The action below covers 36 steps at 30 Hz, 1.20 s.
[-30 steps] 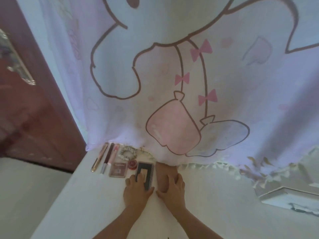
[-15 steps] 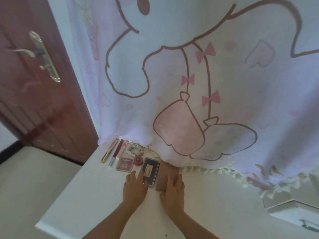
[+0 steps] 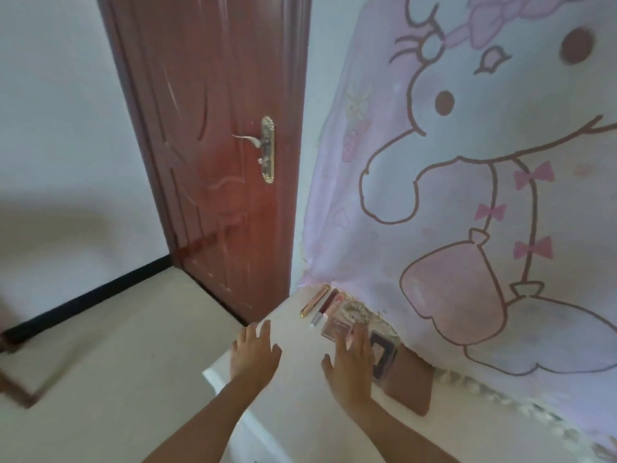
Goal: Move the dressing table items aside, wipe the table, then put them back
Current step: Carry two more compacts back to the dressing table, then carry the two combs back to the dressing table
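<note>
Curtain (image 3: 467,182) fabric printed with a cartoon figure hangs over the far side of the white dressing table (image 3: 300,406), its hem brushing the cosmetics lined up beneath it. That row runs beyond and to the outer side of the right hand (image 3: 354,365): a brown flat case (image 3: 412,385) just outside the palm, a dark-framed compact (image 3: 384,354) touching it, a pink palette (image 3: 337,329) under the fingertips, then a white-tipped tube (image 3: 319,317) and a gold tube (image 3: 315,300) farthest ahead. Packed tight along the back edge, the items appear tidied into place, probably to leave the front surface free. The right hand lies flat, fingers spread and slack, resting on the palette and gripping nothing. The left hand (image 3: 255,354) hovers over the table's near corner, well apart from the row, palm down, fingers splayed and empty, wrist straight.
</note>
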### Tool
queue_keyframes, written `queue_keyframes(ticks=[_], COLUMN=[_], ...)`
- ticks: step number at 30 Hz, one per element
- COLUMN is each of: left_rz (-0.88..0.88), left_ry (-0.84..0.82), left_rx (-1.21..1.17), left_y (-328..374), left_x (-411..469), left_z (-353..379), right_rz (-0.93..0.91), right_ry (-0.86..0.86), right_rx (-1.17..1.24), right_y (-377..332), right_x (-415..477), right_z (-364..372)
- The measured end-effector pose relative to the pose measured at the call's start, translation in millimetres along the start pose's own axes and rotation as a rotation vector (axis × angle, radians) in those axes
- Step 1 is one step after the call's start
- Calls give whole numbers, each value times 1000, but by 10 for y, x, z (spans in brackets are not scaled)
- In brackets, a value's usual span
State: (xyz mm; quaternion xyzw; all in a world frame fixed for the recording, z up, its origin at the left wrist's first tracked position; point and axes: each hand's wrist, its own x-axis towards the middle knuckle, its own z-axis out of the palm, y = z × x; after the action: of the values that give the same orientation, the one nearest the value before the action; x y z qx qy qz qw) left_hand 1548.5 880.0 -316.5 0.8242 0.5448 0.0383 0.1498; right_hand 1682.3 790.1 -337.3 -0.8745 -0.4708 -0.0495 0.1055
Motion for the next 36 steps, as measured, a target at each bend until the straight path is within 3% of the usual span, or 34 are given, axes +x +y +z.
queue_keyframes(ticks=[14,22,26,36], left_rz=[-526,-788,-881,-919], left_ry=[336,488,533,613], left_rx=[-71,-88,-112,-21], left_y=[-3265,-4394,-4800,-5737], left_x=[-1569,-2511,-2666,-1986], left_z=[-1574,-1924,-2026,-2697], right_rz=[-663,-927,-1016,-1036], right_ry=[29,-41,-136,-96], right_rx=[134,166,213,329], right_y=[-3444,-4826,-5315,-6670], right_x=[-622,-1309,-1371,-652], right_z=[-373,-449,-508,-459])
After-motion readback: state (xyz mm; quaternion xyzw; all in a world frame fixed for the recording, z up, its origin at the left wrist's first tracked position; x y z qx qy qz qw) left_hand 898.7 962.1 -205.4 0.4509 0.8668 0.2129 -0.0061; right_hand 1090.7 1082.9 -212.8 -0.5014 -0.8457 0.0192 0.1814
